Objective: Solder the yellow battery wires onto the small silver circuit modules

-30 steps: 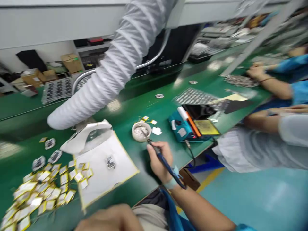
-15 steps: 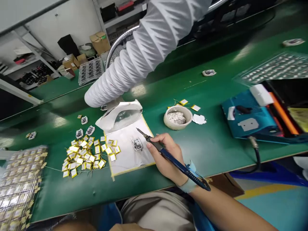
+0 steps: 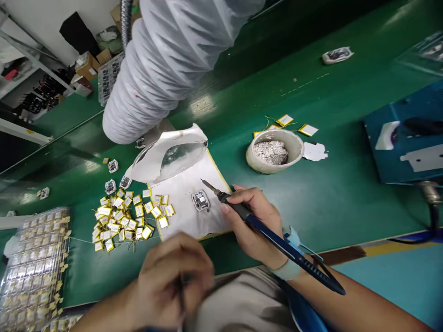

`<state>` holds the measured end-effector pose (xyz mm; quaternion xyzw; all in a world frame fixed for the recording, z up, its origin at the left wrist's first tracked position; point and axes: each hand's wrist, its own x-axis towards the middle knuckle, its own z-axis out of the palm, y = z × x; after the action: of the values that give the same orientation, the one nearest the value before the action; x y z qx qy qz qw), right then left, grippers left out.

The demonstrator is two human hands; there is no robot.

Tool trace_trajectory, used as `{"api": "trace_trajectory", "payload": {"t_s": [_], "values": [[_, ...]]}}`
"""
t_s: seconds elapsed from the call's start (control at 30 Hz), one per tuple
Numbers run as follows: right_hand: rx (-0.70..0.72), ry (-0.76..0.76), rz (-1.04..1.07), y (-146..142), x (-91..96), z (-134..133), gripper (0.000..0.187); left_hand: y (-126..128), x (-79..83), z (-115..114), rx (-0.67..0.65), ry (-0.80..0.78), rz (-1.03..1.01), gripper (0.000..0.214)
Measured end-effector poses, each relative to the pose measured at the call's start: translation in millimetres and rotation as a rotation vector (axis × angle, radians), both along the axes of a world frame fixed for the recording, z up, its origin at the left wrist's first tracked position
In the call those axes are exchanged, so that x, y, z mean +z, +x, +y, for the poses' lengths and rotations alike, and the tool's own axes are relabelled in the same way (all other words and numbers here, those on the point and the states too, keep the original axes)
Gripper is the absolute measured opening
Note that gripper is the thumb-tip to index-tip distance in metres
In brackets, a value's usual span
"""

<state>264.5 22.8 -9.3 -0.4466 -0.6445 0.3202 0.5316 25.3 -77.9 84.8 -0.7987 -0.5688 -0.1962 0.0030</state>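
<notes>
My right hand point(image 3: 252, 226) is shut on a blue-handled soldering iron point(image 3: 273, 242), its bare tip held over a white sheet point(image 3: 180, 216). The tip stays a little apart from a small silvery circuit module point(image 3: 200, 200) lying on that sheet. My left hand point(image 3: 169, 281) is blurred above the table's front edge, gripping a thin dark tool point(image 3: 180, 295) that I cannot identify. Beside the sheet lies a heap of small yellow-edged flat battery cells point(image 3: 121, 216). A white cup of silvery solder scraps point(image 3: 272, 152) stands beyond my right hand.
A white ribbed fume hose point(image 3: 155, 78) hangs over the green work table point(image 3: 332, 184), ending near a curved clear shield point(image 3: 182, 159). A tray of packaged cells point(image 3: 32, 272) sits at the lower left. A blue soldering station point(image 3: 404, 133) stands at the right.
My left hand has risen into view with the thin tool. The view has swung and come closer to the sheet, while the iron remains above it in my right hand.
</notes>
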Motion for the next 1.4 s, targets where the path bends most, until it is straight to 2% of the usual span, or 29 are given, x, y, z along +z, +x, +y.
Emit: {"api": "trace_trajectory", "payload": {"t_s": [0.07,0.1,0.23,0.3,0.43,0.6,0.93,1.2,1.4], "values": [[-0.004,0.003,-0.001,-0.1,2.1,0.1,0.009,-2.5,-11.3,5.6,-0.077,-0.082,-0.099,0.023],[-0.011,0.002,0.003,-0.4,2.7,-0.1,0.009,-4.9,-17.8,8.6,-0.118,-0.114,-0.14,0.015],[-0.027,-0.023,0.027,-2.3,2.7,-2.4,0.014,-17.3,-38.7,20.4,-0.203,-0.117,-0.185,0.019],[-0.019,-0.04,0.033,-2.8,2.6,-3.6,0.018,-23.2,-45.7,29.9,-0.155,-0.057,-0.208,0.022],[0.024,-0.039,0.022,-3.2,4.2,-4.0,0.022,-33.1,-62.4,54.0,-0.082,0.169,-0.156,0.021],[0.031,0.009,-0.042,-5.0,5.6,-3.2,0.024,-36.0,-83.0,63.1,-0.071,0.228,-0.06,0.018],[0.033,0.015,-0.112,-4.6,6.3,-4.6,0.022,-32.5,-84.3,58.5,-0.023,0.172,-0.004,0.023],[0.048,0.023,-0.124,-5.5,7.4,-4.2,0.024,-31.6,-87.2,56.8,0.002,0.171,0.063,0.018],[0.043,0.036,-0.121,-5.5,7.3,-4.9,0.024,-32.3,-83.7,57.7,-0.037,0.196,0.009,0.02]]}}
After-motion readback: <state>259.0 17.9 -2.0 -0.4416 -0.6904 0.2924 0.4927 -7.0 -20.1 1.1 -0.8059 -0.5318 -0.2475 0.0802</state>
